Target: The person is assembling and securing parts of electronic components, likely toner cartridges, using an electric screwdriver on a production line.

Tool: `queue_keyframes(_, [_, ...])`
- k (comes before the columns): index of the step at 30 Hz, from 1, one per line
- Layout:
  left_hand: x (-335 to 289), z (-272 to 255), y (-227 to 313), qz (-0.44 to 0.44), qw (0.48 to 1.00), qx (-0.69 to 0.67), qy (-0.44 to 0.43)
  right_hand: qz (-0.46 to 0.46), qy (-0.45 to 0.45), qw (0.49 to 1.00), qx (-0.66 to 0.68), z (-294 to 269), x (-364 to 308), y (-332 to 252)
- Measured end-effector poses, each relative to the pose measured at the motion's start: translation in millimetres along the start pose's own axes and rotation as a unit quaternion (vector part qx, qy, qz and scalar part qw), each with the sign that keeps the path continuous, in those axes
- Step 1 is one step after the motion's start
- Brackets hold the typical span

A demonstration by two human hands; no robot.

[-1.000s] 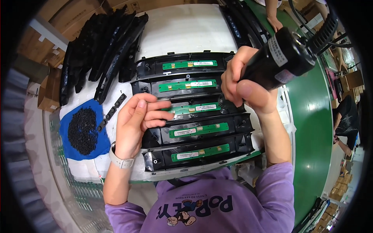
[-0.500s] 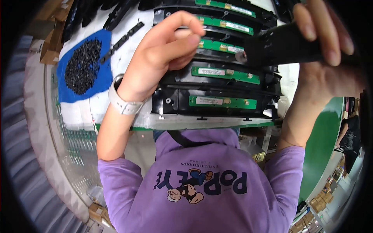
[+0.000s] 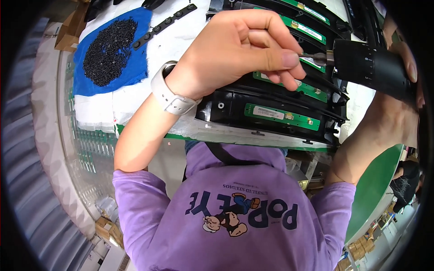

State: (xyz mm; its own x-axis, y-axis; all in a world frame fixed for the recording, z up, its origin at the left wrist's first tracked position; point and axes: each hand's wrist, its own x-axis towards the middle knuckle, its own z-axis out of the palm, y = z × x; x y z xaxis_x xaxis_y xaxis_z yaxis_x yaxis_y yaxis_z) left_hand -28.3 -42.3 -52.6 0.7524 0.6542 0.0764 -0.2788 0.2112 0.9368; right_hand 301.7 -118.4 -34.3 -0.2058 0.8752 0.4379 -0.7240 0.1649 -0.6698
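At table level, the white covering (image 3: 174, 43) offers a lane between the blue cloth (image 3: 135, 74) and the black plastic panels (image 3: 230, 97), though the bumpy black strip (image 3: 165, 27) crosses its upper part and the left forearm (image 3: 144, 128) spans its near end. Over the panels, the left hand (image 3: 253, 49) and electric screwdriver (image 3: 366, 65) stand in the way, the bit (image 3: 318, 56) bridging the gap between them. The nearest panel's green circuit board (image 3: 296, 118) lies uncovered between the left forearm and right forearm (image 3: 357, 151)

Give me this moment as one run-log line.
left grip: at driver bit tip, contact unclear | right grip: holding black power driver | below: green circuit boards in black housings
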Motion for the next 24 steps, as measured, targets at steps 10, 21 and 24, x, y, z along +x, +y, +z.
queue_keyframes(10, [-1.5,5.1,0.3,0.002,0.999,0.037,0.018,-0.038,0.028,0.999,0.006,67.1,54.1,46.0])
queue_keyframes(21, [1.4,5.0,-1.1,0.151,0.879,0.446,-0.072,-0.01,-0.027,0.992,-0.122,82.7,65.4,35.0])
queue_keyframes(24, [-0.8,5.0,-5.8,0.174,0.818,0.538,-0.107,0.025,-0.012,0.976,-0.215,80.4,59.9,41.4])
